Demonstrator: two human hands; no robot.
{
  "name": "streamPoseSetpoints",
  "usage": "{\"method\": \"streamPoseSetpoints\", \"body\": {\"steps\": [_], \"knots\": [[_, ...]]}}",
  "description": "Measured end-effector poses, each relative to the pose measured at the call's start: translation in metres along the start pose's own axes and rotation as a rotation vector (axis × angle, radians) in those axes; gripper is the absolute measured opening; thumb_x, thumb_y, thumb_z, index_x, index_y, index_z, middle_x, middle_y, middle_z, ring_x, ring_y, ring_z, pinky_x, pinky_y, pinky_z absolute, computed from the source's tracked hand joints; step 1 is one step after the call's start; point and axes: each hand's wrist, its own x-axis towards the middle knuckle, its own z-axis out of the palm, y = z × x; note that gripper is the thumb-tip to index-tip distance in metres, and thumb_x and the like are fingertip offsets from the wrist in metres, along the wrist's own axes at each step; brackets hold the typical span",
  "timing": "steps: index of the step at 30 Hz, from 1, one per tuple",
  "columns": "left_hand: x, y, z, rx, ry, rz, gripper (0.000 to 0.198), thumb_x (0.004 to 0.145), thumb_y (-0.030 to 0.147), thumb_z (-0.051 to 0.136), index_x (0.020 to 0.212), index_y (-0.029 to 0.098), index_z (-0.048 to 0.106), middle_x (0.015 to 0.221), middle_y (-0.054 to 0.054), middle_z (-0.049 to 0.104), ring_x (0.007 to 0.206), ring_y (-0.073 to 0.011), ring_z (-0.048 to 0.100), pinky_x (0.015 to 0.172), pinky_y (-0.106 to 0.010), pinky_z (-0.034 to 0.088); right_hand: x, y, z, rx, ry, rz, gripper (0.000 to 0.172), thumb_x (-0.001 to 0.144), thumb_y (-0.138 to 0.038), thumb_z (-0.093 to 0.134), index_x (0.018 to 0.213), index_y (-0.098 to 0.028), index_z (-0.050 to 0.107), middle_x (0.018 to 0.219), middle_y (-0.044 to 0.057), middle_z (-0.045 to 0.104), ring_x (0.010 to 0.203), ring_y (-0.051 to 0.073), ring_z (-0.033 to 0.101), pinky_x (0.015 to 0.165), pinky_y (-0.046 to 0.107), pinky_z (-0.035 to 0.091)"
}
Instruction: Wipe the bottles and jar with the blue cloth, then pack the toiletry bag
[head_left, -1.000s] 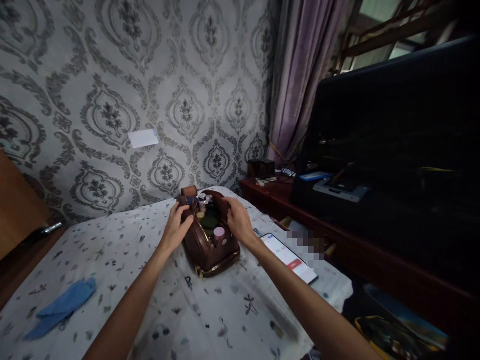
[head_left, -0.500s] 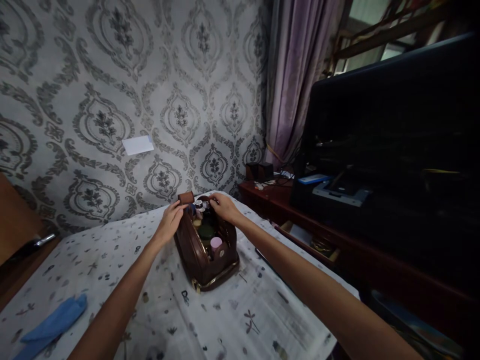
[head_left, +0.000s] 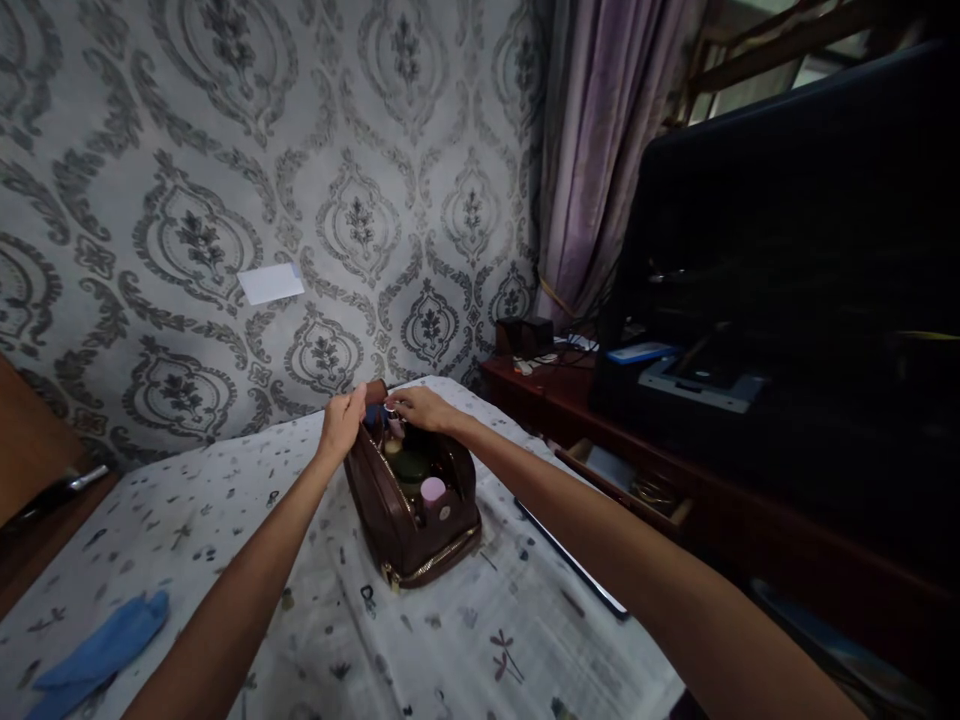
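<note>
While gripping the brown roll (head_left: 376, 391) with the left hand (head_left: 343, 425), bending the right hand (head_left: 422, 408) by a small bottle (head_left: 396, 428), cannot tell if holding it, in the brown bag (head_left: 381, 502), mid-frame, stretching long and down below both hands.

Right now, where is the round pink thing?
In the head view, the round pink thing is a little left of and below centre, inside the open brown bag, at its near end, beside the dark green thing.
</note>
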Motion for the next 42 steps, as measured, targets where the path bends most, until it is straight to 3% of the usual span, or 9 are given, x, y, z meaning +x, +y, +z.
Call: {"method": "streamPoseSetpoints", "body": {"steps": [3,6,12,16,23,31,35,42], "knots": [[0.002,0.005,0.002,-0.032,-0.025,-0.01,0.059,0.096,0.06,0.028,0.049,0.025,0.03,0.046,0.003,0.033,0.05,-0.0132,0.038,0.055,-0.029,0.032,-0.003,0.0,-0.001,-0.005,-0.005,-0.015,0.022,0.094,-0.024,0.056,0.106,-0.022,0.075,0.107,0.003,0.077,0.101,0.02,0.069,0.087,0.026,0.048],[0.002,0.012,-0.005,-0.057,-0.112,0.025,0.055,0.094,0.06,0.038,0.054,0.022,0.042,0.052,0.003,0.042,0.055,-0.0135,0.044,0.058,-0.028,0.034,-0.005,0.0,-0.002,-0.015,0.009,-0.016,0.023,0.088,-0.025,0.064,0.108,-0.021,0.073,0.107,0.003,0.076,0.1,0.02,0.068,0.086,0.026,0.047],[0.007,0.02,-0.022,-0.092,-0.358,0.063,0.038,0.082,0.056,0.063,0.095,0.02,0.065,0.07,0.004,0.057,0.07,-0.0156,0.054,0.066,-0.026,0.04,-0.008,-0.001,-0.004,-0.054,0.029,0.012,0.03,0.082,-0.027,0.071,0.112,-0.025,0.069,0.104,0.0,0.075,0.096,0.02,0.067,0.081,0.026,0.047],[0.013,0.02,-0.022,-0.046,-0.476,0.052,0.038,0.083,0.056,0.06,0.081,0.018,0.067,0.074,0.0,0.063,0.072,-0.0171,0.055,0.069,-0.028,0.041,-0.012,-0.008,-0.005,-0.107,0.033,0.046,0.026,0.084,-0.028,0.068,0.11,-0.025,0.07,0.105,0.002,0.075,0.099,0.023,0.066,0.082,0.028,0.045],[0.014,0.017,-0.018,0.021,-0.423,0.083,0.034,0.085,0.05,0.052,0.077,0.019,0.064,0.069,0.001,0.06,0.068,-0.0166,0.052,0.065,-0.028,0.04,-0.022,-0.02,-0.013,-0.178,0.079,0.047,0.019,0.09,-0.03,0.063,0.105,-0.021,0.071,0.107,0.009,0.075,0.111,0.029,0.062,0.093,0.037,0.039],[0.012,0.018,-0.017,0.057,-0.373,0.112,0.034,0.085,0.049,0.048,0.08,0.019,0.065,0.077,0.0,0.066,0.078,-0.0196,0.058,0.075,-0.03,0.043,-0.025,-0.022,-0.016,-0.138,0.116,-0.014,0.017,0.089,-0.032,0.067,0.1,-0.021,0.072,0.097,0.005,0.075,0.096,0.023,0.065,0.08,0.029,0.04],[0.01,0.017,-0.017,0.065,-0.353,0.102,0.034,0.086,0.049,0.047,0.079,0.02,0.064,0.076,0.0,0.065,0.078,-0.0201,0.058,0.075,-0.03,0.044,-0.027,-0.023,-0.017,-0.102,0.224,0.006,0.023,0.094,-0.036,0.06,0.106,-0.018,0.067,0.103,0.008,0.073,0.098,0.023,0.064,0.082,0.029,0.042],[0.01,0.013,-0.017,0.07,-0.315,0.053,0.029,0.084,0.044,0.047,0.077,0.021,0.063,0.076,-0.001,0.067,0.081,-0.0218,0.061,0.078,-0.031,0.047,-0.031,-0.018,-0.013,0.09,0.587,-0.041,0.02,0.095,-0.035,0.055,0.105,-0.018,0.06,0.103,0.009,0.066,0.101,0.024,0.059,0.093,0.034,0.044]]}}
